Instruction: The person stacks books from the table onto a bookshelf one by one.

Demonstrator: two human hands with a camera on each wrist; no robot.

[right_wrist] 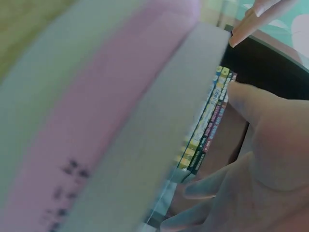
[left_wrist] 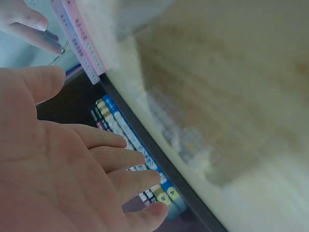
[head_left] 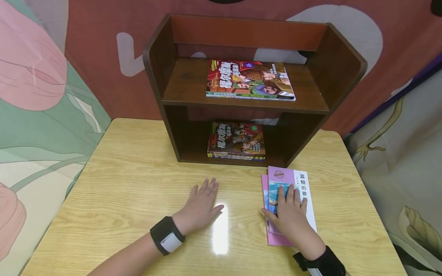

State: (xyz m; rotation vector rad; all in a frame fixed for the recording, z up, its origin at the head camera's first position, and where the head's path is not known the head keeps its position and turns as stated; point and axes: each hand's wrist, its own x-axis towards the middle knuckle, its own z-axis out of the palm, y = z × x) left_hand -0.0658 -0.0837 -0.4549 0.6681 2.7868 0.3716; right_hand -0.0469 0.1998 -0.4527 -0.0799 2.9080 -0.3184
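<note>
Two pink-covered books [head_left: 280, 174] lie stacked and slightly askew on the table, right of centre. The upper one has a blue picture and a white strip with dark characters. My right hand [head_left: 291, 214] is over them, fingers spread and mostly straight; whether it touches the cover I cannot tell. In the right wrist view, the book edges [right_wrist: 140, 130] stand large and blurred beside my right hand [right_wrist: 275, 159]. My left hand [head_left: 198, 209] is palm down over the table, fingers extended and holding nothing. The left wrist view shows its palm [left_wrist: 53, 169].
A dark brown two-tier bookshelf [head_left: 245, 106] stands at the table's [head_left: 131, 184] back. Comic-style books [head_left: 250, 80] lie flat on its upper shelf, and another stack [head_left: 236, 142] lies on the lower one. Patterned fabric [head_left: 89, 76] hangs behind and at the sides.
</note>
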